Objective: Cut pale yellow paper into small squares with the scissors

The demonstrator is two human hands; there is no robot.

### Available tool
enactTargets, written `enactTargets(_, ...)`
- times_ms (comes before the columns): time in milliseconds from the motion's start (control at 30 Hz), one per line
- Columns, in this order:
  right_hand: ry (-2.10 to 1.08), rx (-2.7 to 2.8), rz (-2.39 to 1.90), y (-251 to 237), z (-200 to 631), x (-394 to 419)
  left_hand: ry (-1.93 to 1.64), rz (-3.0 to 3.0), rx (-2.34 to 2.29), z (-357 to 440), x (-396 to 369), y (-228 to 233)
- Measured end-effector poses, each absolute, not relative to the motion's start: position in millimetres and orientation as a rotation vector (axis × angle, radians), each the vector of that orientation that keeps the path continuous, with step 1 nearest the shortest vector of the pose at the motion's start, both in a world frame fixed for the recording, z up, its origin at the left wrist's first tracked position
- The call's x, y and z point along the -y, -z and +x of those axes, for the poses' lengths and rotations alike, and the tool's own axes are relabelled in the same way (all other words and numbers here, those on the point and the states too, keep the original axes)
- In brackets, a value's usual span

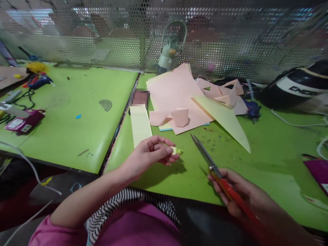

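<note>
Between the thumb and fingers of my left hand (157,150) is a small pale yellow piece of paper (174,150). Just past the fingertips shows a small bright yellow bit (179,152); whether it is held or lies on the table I cannot tell. My right hand (238,191) is wrapped round the red handles of a pair of scissors (215,171), whose blades are almost together and point away to the upper left. A pale yellow paper strip (140,124) lies behind my left wrist. Pink paper sheets (174,89) and a curved yellow paper piece (225,119) lie farther back.
A green bottle (170,54) stands by the perforated metal screen (115,37). Folded pink scraps (225,92) and a black container (292,85) are at right. On the left table lie a protractor (105,105), a purple device (24,121) and cables. A gap divides the two green tables.
</note>
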State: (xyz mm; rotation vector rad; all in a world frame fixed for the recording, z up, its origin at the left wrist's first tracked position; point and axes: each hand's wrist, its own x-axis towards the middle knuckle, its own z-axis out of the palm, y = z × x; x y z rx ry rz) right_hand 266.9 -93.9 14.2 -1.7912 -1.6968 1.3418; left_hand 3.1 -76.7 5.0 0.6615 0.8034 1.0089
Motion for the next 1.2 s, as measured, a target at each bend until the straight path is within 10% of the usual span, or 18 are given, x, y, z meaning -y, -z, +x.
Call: enactTargets(1200, 0.130, 2.471, -2.048, -3, 322, 30, -0.754, 0.910, -1.018, 7, 46, -4)
